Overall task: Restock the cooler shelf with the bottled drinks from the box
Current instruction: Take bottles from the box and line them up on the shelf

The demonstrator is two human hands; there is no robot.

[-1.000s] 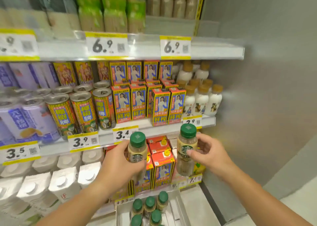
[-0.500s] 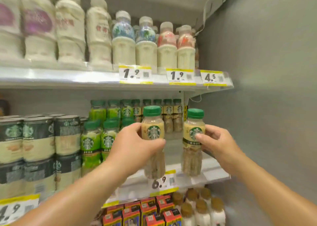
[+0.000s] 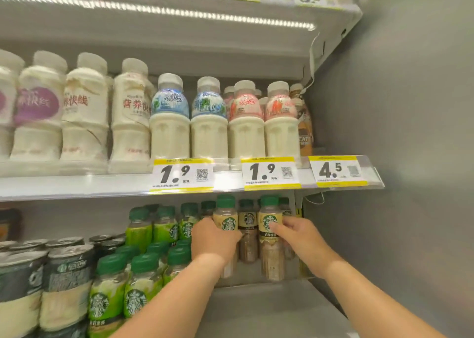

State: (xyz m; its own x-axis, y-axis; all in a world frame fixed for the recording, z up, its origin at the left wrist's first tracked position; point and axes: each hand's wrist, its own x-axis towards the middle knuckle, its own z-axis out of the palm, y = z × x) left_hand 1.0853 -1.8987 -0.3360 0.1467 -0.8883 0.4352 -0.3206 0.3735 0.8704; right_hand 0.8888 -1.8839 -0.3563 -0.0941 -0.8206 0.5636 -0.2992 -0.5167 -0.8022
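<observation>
Each of my hands holds a green-capped brown coffee bottle with a round green logo. My left hand grips the left coffee bottle. My right hand grips the right coffee bottle, whose lower end stands at the shelf. Both are held upright deep over the grey cooler shelf, right in front of a row of the same bottles at the back. The box is out of view.
Green-labelled bottles and dark cans fill the shelf to the left. The shelf above carries white milk bottles and price tags. The grey cooler side wall stands close on the right.
My view has tilted upward from the lower shelves. Both hands have carried their bottles up and pushed them further into the shelf, toward the back row.
</observation>
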